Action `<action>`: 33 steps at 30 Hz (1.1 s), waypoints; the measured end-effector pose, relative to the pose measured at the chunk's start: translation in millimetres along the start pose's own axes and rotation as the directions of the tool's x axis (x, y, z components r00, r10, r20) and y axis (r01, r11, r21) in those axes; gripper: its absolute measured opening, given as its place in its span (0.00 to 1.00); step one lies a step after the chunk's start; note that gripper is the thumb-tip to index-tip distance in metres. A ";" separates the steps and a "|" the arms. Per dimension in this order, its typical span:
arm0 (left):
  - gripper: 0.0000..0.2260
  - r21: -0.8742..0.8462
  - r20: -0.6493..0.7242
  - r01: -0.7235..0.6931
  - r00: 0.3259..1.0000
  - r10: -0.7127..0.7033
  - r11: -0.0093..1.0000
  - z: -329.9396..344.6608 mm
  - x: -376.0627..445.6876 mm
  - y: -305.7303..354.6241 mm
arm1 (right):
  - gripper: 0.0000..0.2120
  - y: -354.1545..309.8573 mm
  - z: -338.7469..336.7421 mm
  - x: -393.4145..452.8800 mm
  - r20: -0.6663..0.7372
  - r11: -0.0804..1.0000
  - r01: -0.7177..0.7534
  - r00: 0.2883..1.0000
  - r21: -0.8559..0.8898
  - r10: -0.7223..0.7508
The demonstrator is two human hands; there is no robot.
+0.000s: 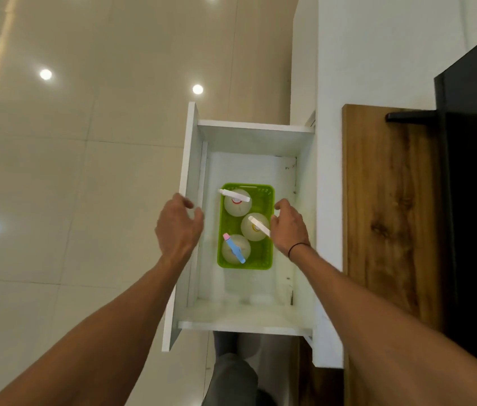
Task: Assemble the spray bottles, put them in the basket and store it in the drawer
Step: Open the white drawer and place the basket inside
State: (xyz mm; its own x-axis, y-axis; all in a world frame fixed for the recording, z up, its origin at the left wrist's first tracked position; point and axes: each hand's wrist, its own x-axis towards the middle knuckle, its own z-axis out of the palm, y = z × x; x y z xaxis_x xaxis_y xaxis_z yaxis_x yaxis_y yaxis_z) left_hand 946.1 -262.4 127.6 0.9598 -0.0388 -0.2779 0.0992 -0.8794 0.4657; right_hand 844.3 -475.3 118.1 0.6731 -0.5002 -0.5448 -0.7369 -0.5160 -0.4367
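Nearest the camera, the two forearms reach down into the open white drawer [249, 133]. The left hand [179, 227] hovers over the drawer's left wall, fingers loosely curled and spread, holding nothing. The right hand [288, 227] is at the right rim of the green basket [244, 263]; its fingers are curled there, but whether they grip the rim or only touch it cannot be told.

The basket sits on the drawer floor, near its middle. It holds three spray bottles, all upright with heads fitted: the blue-headed bottle [234, 249] nearest, a white-headed bottle [256, 227] beyond it on the right, and a second white-headed bottle [236, 200] farthest.

Handling judgement: the basket appears to be thin moulded plastic, light and slightly flexible (expect some flex under load). The translucent bottles look light but top-heavy, so the basket should be held level by both long rims.

No brand, label or legible writing is visible on any item.
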 end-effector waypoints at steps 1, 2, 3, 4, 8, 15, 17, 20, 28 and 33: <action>0.14 -0.037 -0.013 0.053 0.998 -0.054 0.998 -7.0 -3.9 -6.9 | 0.13 -3.8 3.6 -15.1 -0.027 0.998 0.043 0.999 -0.043 -0.044; 0.17 -0.056 0.014 0.114 0.993 -0.114 0.992 -11.7 -8.2 -14.5 | 0.12 -6.9 9.1 -31.5 -0.029 0.992 0.091 0.995 -0.087 -0.093; 0.20 -0.068 0.083 0.172 0.983 -0.166 0.983 -14.9 -13.1 -22.2 | 0.10 -9.4 15.7 -47.8 -0.013 0.980 0.151 0.988 -0.131 -0.154; 0.24 -0.089 0.202 0.225 0.958 -0.204 0.970 -16.8 -18.7 -28.2 | 0.10 -11.1 23.2 -63.6 0.020 0.957 0.228 0.973 -0.181 -0.228; 0.36 -0.122 0.658 0.530 0.676 -0.331 0.839 -23.5 -33.3 -29.7 | 0.12 -18.6 58.3 -108.7 0.226 0.702 0.608 0.792 -0.371 -0.567; 0.44 -0.033 0.783 0.609 0.508 -0.358 0.793 -34.2 -21.0 -4.5 | 0.20 -41.3 90.8 -116.4 0.388 0.305 0.839 0.491 -0.450 -0.780; 0.44 -0.006 0.793 0.561 0.507 -0.338 0.828 -27.9 -24.8 4.2 | 0.22 -38.3 86.1 -114.5 0.442 0.249 0.836 0.483 -0.489 -0.756; 0.43 0.007 0.802 0.499 0.514 -0.303 0.867 -16.8 -29.8 15.5 | 0.24 -29.3 74.9 -110.7 0.487 0.183 0.824 0.479 -0.536 -0.731; 0.42 -0.101 0.846 0.511 0.496 -0.197 0.854 0.7 -52.5 43.6 | 0.26 -3.1 40.4 -114.2 0.484 0.131 0.767 0.518 -0.629 -0.705; 0.44 -0.131 0.877 0.569 0.449 -0.173 0.812 8.4 -63.5 55.9 | 0.24 10.7 24.3 -120.0 0.485 0.131 0.723 0.575 -0.679 -0.659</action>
State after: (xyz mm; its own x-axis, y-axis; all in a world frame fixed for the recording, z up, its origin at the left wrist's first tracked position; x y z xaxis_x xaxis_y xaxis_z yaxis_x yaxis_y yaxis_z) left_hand 888.4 -313.1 164.2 0.1833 -0.2810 -0.9420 0.6612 -0.6739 0.3297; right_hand 754.1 -403.9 161.5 0.8424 0.3897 -0.3721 0.4323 -0.9011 0.0351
